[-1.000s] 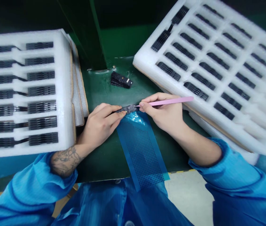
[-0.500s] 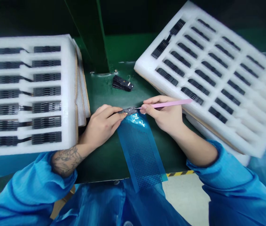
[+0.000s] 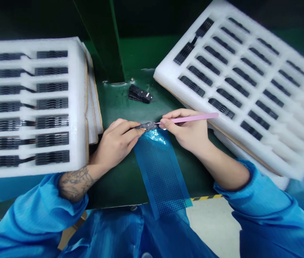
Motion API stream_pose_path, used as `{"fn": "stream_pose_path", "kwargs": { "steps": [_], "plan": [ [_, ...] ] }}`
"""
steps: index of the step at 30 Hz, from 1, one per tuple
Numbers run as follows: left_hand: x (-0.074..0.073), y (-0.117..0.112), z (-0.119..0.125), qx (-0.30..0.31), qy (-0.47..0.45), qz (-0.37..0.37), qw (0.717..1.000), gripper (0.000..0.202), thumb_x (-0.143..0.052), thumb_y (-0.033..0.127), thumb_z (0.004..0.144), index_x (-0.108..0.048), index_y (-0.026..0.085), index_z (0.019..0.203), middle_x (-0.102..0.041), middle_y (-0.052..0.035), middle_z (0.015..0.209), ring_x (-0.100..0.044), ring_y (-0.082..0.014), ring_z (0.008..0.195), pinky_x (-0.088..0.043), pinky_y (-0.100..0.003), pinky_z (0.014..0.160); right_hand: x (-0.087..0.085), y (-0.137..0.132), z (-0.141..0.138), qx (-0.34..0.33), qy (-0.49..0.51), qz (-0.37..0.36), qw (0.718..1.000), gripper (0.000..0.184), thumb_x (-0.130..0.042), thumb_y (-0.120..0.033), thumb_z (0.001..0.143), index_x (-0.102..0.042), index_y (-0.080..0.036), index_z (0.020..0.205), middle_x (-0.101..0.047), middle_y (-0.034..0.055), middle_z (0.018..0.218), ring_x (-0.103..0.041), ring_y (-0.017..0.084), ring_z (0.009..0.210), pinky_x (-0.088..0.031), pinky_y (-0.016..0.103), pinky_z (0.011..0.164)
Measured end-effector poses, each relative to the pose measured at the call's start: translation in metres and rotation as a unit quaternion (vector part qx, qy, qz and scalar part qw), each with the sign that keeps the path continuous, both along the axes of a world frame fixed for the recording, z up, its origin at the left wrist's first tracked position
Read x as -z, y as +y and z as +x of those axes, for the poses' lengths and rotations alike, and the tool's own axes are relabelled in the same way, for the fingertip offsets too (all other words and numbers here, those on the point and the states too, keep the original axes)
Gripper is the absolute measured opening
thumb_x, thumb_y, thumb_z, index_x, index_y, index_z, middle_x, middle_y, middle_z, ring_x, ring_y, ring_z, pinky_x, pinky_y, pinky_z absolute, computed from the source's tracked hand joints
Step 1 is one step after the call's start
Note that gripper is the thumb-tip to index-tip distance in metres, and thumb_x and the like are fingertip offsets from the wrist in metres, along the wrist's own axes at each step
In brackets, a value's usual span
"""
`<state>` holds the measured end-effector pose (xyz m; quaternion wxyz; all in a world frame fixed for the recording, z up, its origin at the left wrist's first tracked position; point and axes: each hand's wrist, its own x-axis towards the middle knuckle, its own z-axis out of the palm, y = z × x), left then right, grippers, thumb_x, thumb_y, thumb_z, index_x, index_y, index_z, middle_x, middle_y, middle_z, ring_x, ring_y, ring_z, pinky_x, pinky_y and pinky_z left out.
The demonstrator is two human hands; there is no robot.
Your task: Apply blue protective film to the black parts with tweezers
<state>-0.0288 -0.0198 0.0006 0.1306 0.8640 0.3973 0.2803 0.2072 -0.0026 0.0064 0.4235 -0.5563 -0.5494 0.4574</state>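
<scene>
Between thumb and fingers, my left hand (image 3: 119, 141) grips the left end of a small black electronic part (image 3: 149, 126). The part lies at the top end of a blue film sheet (image 3: 162, 168) dotted with a grid of small dark dots. Pink tweezers (image 3: 195, 117) are pinched in my right hand (image 3: 188, 130), pointing left. Their tip meets the part's upper face near its right end; whether it holds anything tiny there I cannot tell. Beyond my hands, a small stack of similar black parts (image 3: 139, 94) rests on the green table (image 3: 114, 104).
A white foam tray (image 3: 78, 104) holding rows of black parts stands on the left, stacked on others. Another foam tray (image 3: 165, 71), tilted, fills the right, with black parts in most slots. A green post (image 3: 100, 39) rises behind. Striped tape (image 3: 205, 197) marks the table's front edge.
My view has shifted very slightly, so the trays sit a little differently in it. Both hands, the black part and the tweezers keep nearly the same places.
</scene>
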Motion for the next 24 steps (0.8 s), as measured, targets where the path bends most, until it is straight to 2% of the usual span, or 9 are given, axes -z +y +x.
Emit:
{"fn": "stream_pose_path", "kwargs": {
  "steps": [19, 21, 24],
  "plan": [
    [-0.0018, -0.0001, 0.0003, -0.002, 0.013, 0.008, 1.000, 0.013, -0.064, 0.017, 0.095, -0.071, 0.018, 0.105, -0.072, -0.0066, 0.112, -0.064, -0.0188, 0.098, -0.057, -0.036, 0.088, -0.0014, 0.0008, -0.0013, 0.003, -0.009, 0.002, 1.000, 0.012, -0.081, -0.030, 0.079, -0.076, -0.019, 0.083, -0.077, 0.0042, 0.078, -0.072, 0.018, 0.068, -0.058, 0.030, 0.060],
    [-0.0031, -0.0001, 0.0016, -0.004, 0.035, 0.009, 0.999, 0.016, -0.062, 0.017, 0.095, -0.070, 0.018, 0.110, -0.071, -0.0073, 0.111, -0.063, -0.0201, 0.098, -0.056, -0.036, 0.087, -0.0027, 0.0013, -0.0018, 0.000, -0.009, 0.000, 1.000, 0.012, -0.080, -0.029, 0.079, -0.076, -0.019, 0.082, -0.077, 0.0042, 0.077, -0.072, 0.017, 0.067, -0.057, 0.029, 0.059],
    [-0.0048, 0.0008, 0.0055, -0.003, 0.099, 0.020, 0.995, 0.036, -0.058, 0.014, 0.095, -0.063, 0.022, 0.129, -0.066, -0.0075, 0.105, -0.059, -0.0220, 0.095, -0.053, -0.037, 0.081, -0.0042, 0.0018, -0.0023, -0.005, -0.007, -0.004, 1.000, 0.010, -0.081, -0.027, 0.078, -0.076, -0.019, 0.081, -0.077, 0.0040, 0.075, -0.072, 0.017, 0.066, -0.055, 0.028, 0.057]
  ]
}}
